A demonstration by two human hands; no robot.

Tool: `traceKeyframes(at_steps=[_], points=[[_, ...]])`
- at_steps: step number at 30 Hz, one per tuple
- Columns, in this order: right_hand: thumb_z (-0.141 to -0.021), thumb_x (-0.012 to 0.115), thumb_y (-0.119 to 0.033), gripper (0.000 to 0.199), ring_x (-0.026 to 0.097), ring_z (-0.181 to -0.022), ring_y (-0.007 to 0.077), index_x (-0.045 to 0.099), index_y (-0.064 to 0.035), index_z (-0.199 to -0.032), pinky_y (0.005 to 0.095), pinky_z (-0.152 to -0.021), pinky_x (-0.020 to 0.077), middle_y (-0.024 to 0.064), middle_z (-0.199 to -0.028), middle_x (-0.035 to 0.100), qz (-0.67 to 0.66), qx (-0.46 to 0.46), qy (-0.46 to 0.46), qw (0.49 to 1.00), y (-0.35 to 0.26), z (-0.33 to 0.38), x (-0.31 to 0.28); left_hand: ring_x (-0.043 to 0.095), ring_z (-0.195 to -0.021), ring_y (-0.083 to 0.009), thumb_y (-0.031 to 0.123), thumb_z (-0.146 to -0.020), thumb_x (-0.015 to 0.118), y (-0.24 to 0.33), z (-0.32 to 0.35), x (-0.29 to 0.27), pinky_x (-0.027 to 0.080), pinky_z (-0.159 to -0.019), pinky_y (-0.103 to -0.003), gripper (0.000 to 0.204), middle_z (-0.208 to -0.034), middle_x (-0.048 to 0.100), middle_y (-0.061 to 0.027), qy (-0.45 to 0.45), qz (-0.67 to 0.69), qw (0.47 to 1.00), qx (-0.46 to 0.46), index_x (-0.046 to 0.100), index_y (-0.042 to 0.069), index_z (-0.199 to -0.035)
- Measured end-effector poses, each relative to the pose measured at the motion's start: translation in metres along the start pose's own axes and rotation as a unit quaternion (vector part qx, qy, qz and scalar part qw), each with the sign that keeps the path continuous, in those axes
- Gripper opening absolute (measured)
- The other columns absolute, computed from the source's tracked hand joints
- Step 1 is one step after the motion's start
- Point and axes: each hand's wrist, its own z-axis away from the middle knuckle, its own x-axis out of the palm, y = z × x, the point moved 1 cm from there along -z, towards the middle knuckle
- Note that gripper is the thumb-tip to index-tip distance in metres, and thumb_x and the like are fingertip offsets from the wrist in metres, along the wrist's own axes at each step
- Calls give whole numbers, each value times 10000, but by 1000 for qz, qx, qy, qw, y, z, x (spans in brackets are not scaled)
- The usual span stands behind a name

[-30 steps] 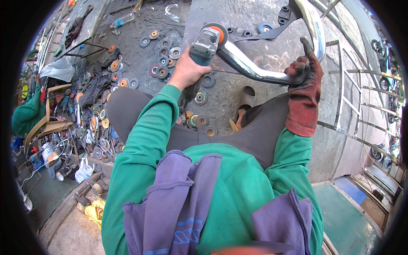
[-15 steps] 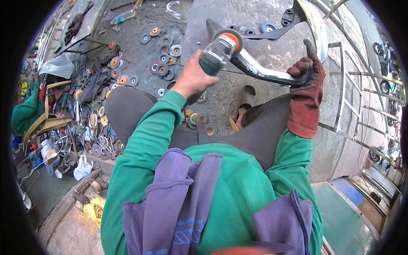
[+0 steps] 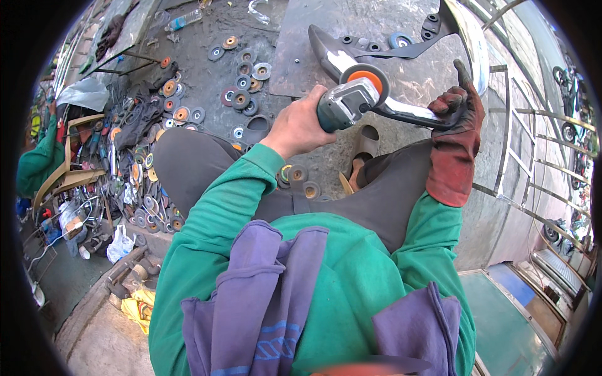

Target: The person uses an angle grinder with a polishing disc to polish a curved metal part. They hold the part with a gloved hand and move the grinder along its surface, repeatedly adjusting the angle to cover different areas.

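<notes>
My bare left hand (image 3: 300, 127) grips the body of a grey angle grinder (image 3: 347, 101) with an orange disc (image 3: 365, 79). The disc rests against a curved, shiny metal part (image 3: 351, 57) that arcs from the upper middle down to the right. My right hand (image 3: 461, 114), in a worn red-brown glove, holds the lower right end of that metal part. Both arms wear green sleeves and reach out over my dark-trousered knees.
Several worn grinding discs (image 3: 241, 84) lie scattered on the grey ground ahead and to the left. A heap of tools and metal bits (image 3: 135, 163) fills the left side. A metal railing (image 3: 520, 156) runs along the right. A plastic bottle (image 3: 182, 22) lies at the top.
The grinder and my left hand have moved right along the metal part toward my gloved hand. The metal part has tilted and shifted slightly with it.
</notes>
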Motion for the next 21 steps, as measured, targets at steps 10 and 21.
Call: traceKeyframes(at_steps=[10,21], points=[[-1072,631,-265,446,418,-572,70,644,-70,-1473,317,-530,356,-86,-726,425,-29,-2,15,999,1,-6,-3,735,-1102,-290,243,-661,924,-35,-51,-26,573,-996,-398,792,-1172,750,-178,108,97,989,-34,596,4,-1340],[-1073,596,-269,494,552,-567,42,574,-122,-1544,292,-549,439,-145,-647,492,-22,15,-8,1000,1,-8,-10,732,-1108,-442,242,-700,887,-7,-7,-4,576,-961,-486,748,-1120,748,-266,2,37,999,-17,532,81,-1339]])
